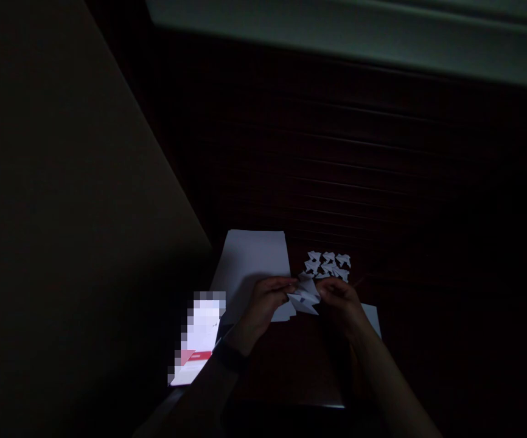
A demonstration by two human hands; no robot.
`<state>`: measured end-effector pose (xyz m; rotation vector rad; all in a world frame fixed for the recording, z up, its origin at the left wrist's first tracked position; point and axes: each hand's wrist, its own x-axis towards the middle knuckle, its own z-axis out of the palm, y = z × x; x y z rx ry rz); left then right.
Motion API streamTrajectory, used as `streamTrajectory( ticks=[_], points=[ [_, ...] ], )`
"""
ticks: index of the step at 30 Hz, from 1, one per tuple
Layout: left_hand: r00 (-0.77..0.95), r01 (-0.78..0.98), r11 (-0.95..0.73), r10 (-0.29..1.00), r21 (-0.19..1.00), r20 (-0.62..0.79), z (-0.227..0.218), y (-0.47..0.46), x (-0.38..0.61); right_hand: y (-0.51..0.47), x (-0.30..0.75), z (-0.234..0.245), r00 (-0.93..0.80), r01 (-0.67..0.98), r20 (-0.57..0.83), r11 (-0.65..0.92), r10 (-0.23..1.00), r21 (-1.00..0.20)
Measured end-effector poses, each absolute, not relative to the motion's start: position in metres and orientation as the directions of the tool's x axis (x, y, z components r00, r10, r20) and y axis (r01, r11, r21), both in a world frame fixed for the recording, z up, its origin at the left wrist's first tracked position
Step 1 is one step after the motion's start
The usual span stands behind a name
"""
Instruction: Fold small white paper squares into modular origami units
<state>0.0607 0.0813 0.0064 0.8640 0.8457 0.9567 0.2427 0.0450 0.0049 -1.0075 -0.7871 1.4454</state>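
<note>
In dim light, both of my hands hold a small folded white paper piece [305,298] above a dark table. My left hand [263,304] pinches its left side, fingers closed. On the piece's right edge my right hand [342,299] is closed too. Just beyond the hands lies a cluster of several small folded white paper shapes [328,265]. A dark band sits on my left wrist [229,356].
A stack of white sheets [249,261] lies to the left behind my hands, and another white sheet [373,317] peeks out under my right forearm. A lit phone screen [197,340] rests at the left. Dark slatted wood [382,158] rises behind; a pale wall [62,213] stands left.
</note>
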Motion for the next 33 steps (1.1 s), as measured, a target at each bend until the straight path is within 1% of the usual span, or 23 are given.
streamTrajectory(
  ticks=[6,9,12,15,19,27,33],
  points=[
    [0.399,-0.302,0.330,0.896,0.894,-0.196,0.005,0.080,0.060,0.047,0.242,0.002,0.033,-0.348,-0.107,-0.089,0.994,-0.933],
    [0.424,-0.287,0.351,0.881,0.891,-0.210,0.005,0.080,0.059,0.048,0.242,0.003,0.040,-0.311,-0.084,-0.067,0.996,-0.948],
    [0.436,-0.289,0.351,0.876,0.891,-0.204,0.002,0.080,0.058,0.047,0.244,0.005,0.023,-0.299,-0.084,-0.073,0.996,-0.951],
    [0.437,-0.283,0.335,0.879,0.899,-0.190,-0.002,0.081,0.058,0.046,0.246,0.007,0.007,-0.288,-0.119,-0.111,0.993,-0.951],
    [0.441,-0.245,0.314,0.879,0.917,-0.183,-0.002,0.081,0.058,0.045,0.249,0.007,0.006,-0.218,-0.142,-0.137,0.990,-0.966],
    [0.447,-0.255,0.292,0.881,0.922,-0.156,-0.007,0.082,0.057,0.045,0.252,0.011,-0.028,-0.113,-0.113,-0.116,0.993,-0.987],
    [0.446,-0.258,0.315,0.877,0.913,-0.176,-0.001,0.081,0.058,0.044,0.251,0.013,-0.067,-0.097,-0.088,-0.094,0.994,-0.991]
  ],
)
